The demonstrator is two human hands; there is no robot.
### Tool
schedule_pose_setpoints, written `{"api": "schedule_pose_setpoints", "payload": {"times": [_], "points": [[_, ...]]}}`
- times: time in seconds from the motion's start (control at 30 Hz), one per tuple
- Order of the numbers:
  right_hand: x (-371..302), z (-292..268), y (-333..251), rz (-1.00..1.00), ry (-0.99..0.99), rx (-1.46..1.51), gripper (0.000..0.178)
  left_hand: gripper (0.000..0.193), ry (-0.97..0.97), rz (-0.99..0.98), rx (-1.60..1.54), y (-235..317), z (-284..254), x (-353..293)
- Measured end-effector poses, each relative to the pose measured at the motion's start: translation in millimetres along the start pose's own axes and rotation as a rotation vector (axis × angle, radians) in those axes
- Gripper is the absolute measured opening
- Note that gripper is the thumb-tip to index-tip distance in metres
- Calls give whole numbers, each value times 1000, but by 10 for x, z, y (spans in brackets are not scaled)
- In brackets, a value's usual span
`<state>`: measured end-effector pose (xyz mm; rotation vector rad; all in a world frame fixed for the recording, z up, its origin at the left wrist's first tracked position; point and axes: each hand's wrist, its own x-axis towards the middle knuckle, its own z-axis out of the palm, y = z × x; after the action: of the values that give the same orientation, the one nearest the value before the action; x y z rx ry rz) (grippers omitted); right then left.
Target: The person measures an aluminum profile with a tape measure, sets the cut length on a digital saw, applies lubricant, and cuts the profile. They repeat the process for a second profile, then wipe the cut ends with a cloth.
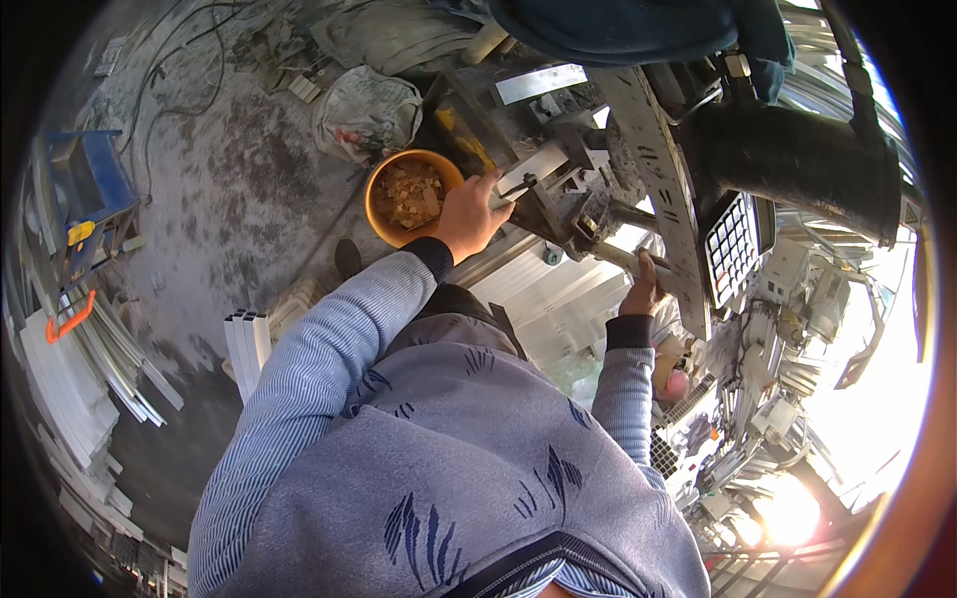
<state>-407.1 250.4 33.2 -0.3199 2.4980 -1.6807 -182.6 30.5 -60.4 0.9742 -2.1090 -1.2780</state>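
Note:
My left hand (pixel 469 213) is closed on the near end of a short, pale metal profile (pixel 541 164) at the left side of a grimy metal machine (pixel 643 149). Dark clamp-like tooling (pixel 588 212) sits between my two hands. To the right, my right hand (pixel 644 287) has its fingers wrapped round a light-coloured bar (pixel 615 257) that reaches toward the tooling. Whether the two pieces are joined inside the machine is hidden. Just left of my left hand stands an orange bucket (pixel 377 207) holding many small brownish scraps.
A white sack (pixel 367 112) lies beyond the bucket. Long pale profiles (pixel 543 309) lie below the machine, with more stacked at far left (pixel 75 389). A keypad (pixel 733 249) and a thick black cylinder (pixel 797 169) are at the right. A blue metal frame (pixel 95 174) stands at left.

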Motion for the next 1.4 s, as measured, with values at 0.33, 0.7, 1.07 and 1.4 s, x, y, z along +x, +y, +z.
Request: {"api": "schedule_pose_setpoints", "payload": {"times": [0.33,0.7,1.07,1.4], "points": [[10,45,136,-73,45,97,23,75,-136,94,127,163,-345,18],[-403,-197,401,173,-27,-36,45,57,-240,-197,427,-1416,-1506,-1187],[-3,-953,-743,-218,484,29,22,62,-460,-784,630,-2934,-2728,-3143],[345,-1094,-1138,-404,562,256,22,47,-436,-795,363,-1804,-2394,-2529]]}}
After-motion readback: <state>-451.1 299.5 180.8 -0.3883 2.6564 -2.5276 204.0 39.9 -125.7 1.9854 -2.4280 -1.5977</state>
